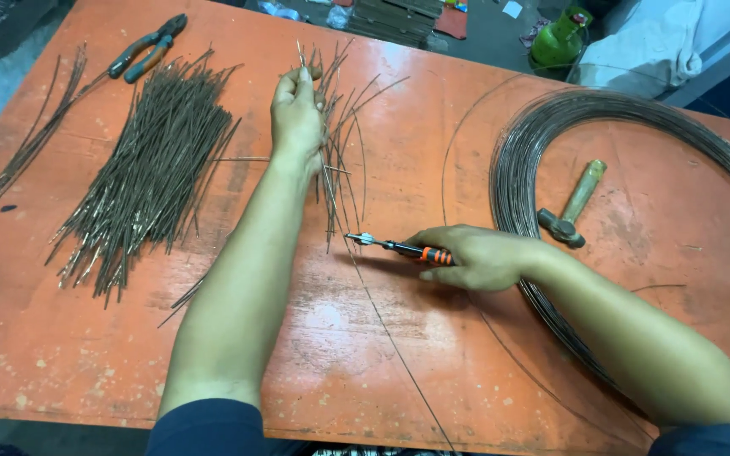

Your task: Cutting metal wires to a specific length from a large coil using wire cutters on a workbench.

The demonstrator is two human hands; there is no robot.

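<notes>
Hammer (569,211), spare pliers (147,46), green bottle (559,40) nearby.

Head-worn view, steeply down, probably close over orange table (61,355)

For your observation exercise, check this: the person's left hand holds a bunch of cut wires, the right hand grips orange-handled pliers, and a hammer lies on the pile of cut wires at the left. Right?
Not quite. The head view shows the hammer lying inside the wire coil on the right, not on the pile of cut wires. The left hand does hold a bunch of cut wires, and the right hand grips orange-handled pliers.
</notes>
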